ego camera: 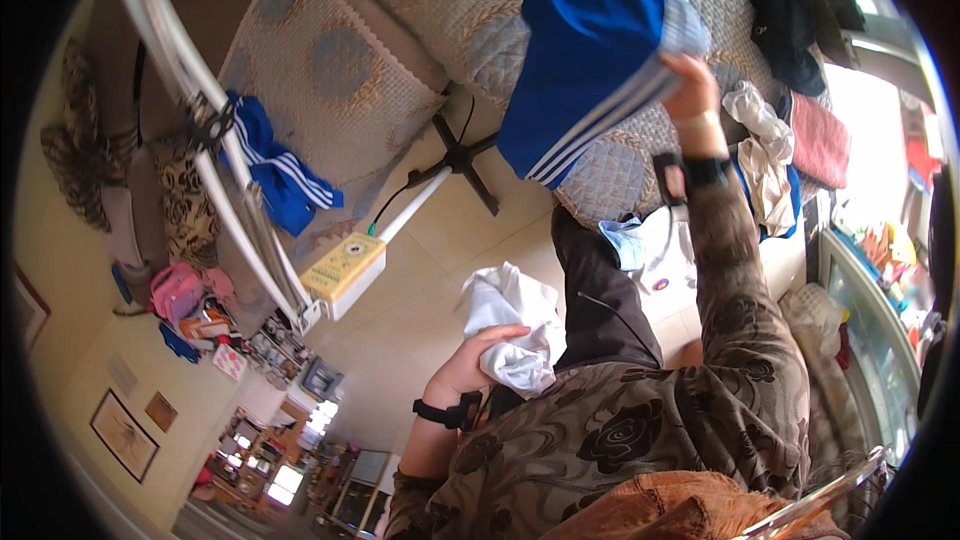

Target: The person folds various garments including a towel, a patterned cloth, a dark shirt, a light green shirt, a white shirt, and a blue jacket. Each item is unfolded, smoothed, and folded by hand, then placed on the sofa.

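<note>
My right hand (691,90) grips the striped edge of a blue garment (592,52) with white stripes. The garment hangs spread out over the patterned quilted cover, blurred near my fingers. Bunched white cloth (517,300) is in my left hand (480,360), close to my body, thumb lying over it. A second blue striped garment (281,172) lies on the quilted sofa cover to the left, partly behind the white arm of a stand.
A white jointed lamp-like arm (247,195) with a yellow-and-white box (349,266) rises at left from a black-footed base (459,157). Black clothing (784,30), a pink cushion-like item (821,141) and cream cloth (769,180) lie at right. A light-blue face mask (624,244) rests near my knee.
</note>
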{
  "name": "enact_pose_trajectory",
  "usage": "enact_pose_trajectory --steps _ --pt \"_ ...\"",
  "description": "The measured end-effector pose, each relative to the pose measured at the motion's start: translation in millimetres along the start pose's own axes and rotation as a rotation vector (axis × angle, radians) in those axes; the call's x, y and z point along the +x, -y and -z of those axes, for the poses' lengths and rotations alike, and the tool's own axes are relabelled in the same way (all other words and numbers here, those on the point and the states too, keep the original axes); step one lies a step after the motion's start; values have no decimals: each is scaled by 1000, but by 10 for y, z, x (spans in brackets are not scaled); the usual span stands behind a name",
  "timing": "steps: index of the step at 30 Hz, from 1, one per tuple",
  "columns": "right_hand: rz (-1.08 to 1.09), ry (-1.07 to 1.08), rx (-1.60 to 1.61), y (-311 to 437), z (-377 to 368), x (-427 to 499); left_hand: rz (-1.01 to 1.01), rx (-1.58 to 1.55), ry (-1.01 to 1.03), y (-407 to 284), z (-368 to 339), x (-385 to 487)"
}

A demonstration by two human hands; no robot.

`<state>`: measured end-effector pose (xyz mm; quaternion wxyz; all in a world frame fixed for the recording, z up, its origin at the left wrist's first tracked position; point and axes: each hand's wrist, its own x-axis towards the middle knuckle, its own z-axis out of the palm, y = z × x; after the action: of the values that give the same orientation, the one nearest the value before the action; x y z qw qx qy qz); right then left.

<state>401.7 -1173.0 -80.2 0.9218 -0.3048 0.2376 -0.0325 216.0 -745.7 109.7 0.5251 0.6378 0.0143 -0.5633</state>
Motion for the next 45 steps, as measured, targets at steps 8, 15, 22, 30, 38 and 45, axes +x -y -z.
enact_pose_trajectory --steps 8,15,22,30,38,45 --pt "350 -497 -60 800 176 -1558 -111 -191 43 454 -92 -428" --pt "585 -272 -364 1278 -583 -2548 -372 79 -214 1227 -531 -1441" --pt "785 59 -681 1308 -2078 -4047 -653 -65 -443 1861 -982 -2664" --pt "922 382 -1097 913 -3320 -5453 -863 -81 -929 1930 -692 -2861" --pt "911 615 -1414 714 -3504 -6117 -933 -51 -882 892 -778 -3247" --pt "542 395 -1719 1307 -1880 -5428 -916 -26 -637 1252 -1721 -2892"
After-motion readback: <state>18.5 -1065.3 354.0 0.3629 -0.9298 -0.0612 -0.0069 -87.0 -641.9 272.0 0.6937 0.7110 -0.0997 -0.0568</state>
